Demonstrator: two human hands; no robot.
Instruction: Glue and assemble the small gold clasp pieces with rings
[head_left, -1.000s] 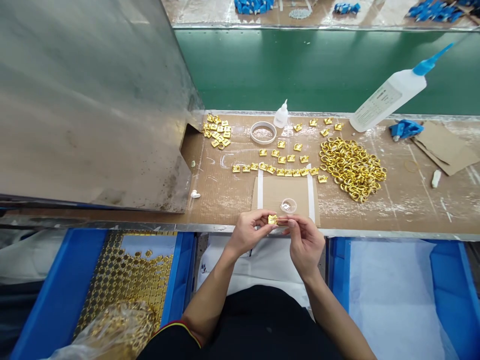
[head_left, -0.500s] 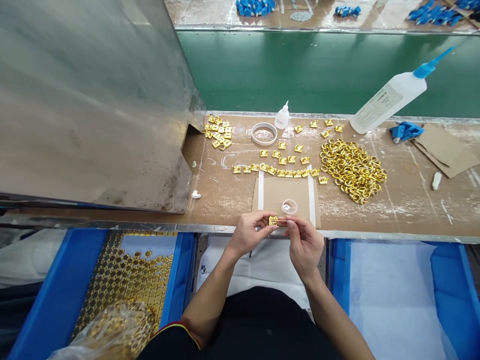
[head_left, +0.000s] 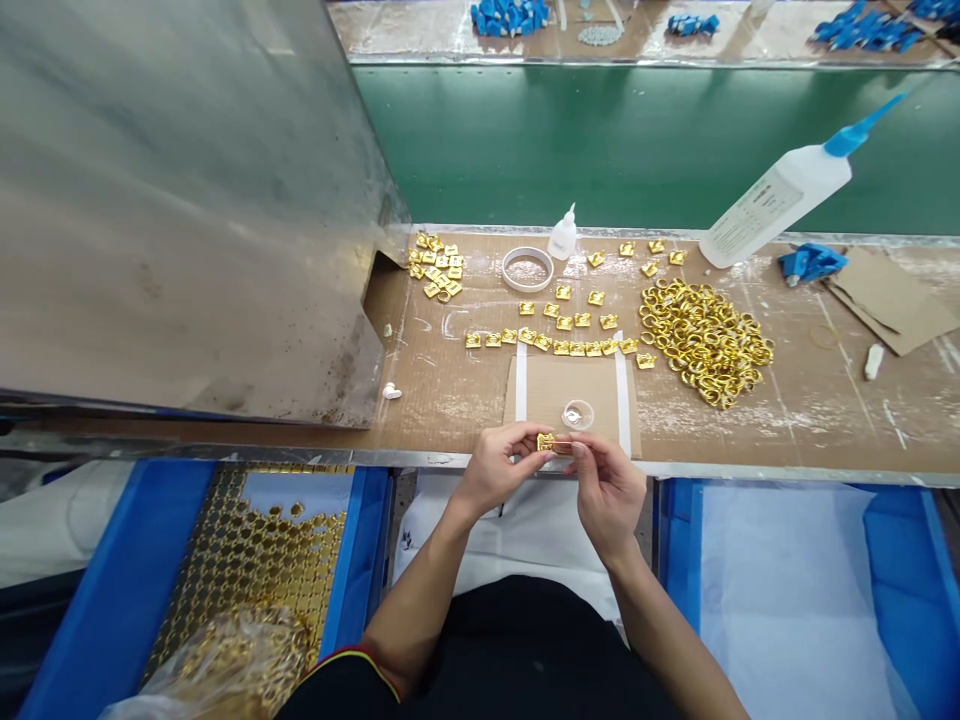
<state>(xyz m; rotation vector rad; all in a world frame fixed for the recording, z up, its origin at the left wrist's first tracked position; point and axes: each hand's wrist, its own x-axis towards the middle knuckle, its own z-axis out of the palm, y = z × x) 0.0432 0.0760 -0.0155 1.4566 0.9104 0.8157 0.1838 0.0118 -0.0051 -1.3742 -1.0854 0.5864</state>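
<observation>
At the table's front edge my left hand (head_left: 501,465) pinches a small gold piece (head_left: 545,442) between thumb and fingertips. My right hand (head_left: 611,490) is closed on a thin stick (head_left: 564,443), whose tip reaches the gold piece. Just beyond the fingers a small clear round dish (head_left: 577,415) lies on a cardboard pad (head_left: 551,385) with two white strips. Behind the pad runs a row of gold square pieces (head_left: 577,349), with more scattered further back. A heap of gold rings (head_left: 705,340) lies to the right.
A metal housing (head_left: 187,200) stands at the left. Further back are a tape roll (head_left: 527,269), a small bottle (head_left: 562,238) and a large bottle (head_left: 780,205). Blue crates (head_left: 356,560) flank me below the table, the left holding gold parts. A green belt (head_left: 600,140) runs behind.
</observation>
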